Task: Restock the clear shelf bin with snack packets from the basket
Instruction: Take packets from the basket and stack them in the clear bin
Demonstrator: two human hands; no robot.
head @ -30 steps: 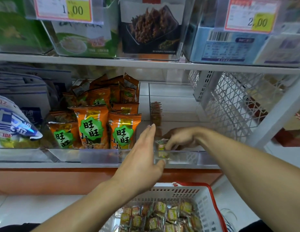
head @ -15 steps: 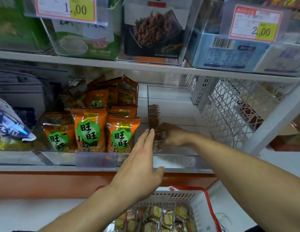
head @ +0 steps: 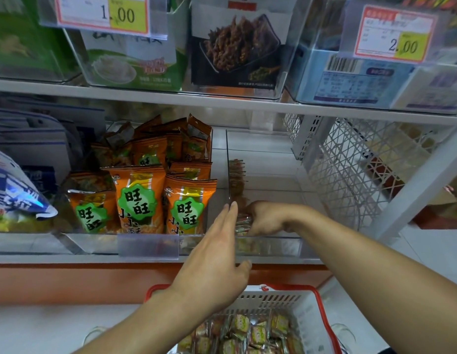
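1. Now the right hand (head: 267, 217) is deeper in the clear shelf bin (head: 271, 247) than a moment ago, its fingers curled round a small stack of snack packets (head: 243, 223) pushed up against the bin's left wall.
2. Next to it, the left hand (head: 217, 254) has stayed put outside that wall, fingers straight and together, holding nothing (it seems to steady the bin).
3. So the packets have gone from the front edge to standing inside, which looks like one more handful nearly placed.
4. Lots more packets wait in the basket (head: 322, 305) below, so the job is far from done.
5. Beside the bin stand orange snack bags (head: 138, 200), with a white wire rack (head: 350, 175) on the other side.
6. Above, a shelf (head: 222, 100) hangs low, so the hand must come out under it.
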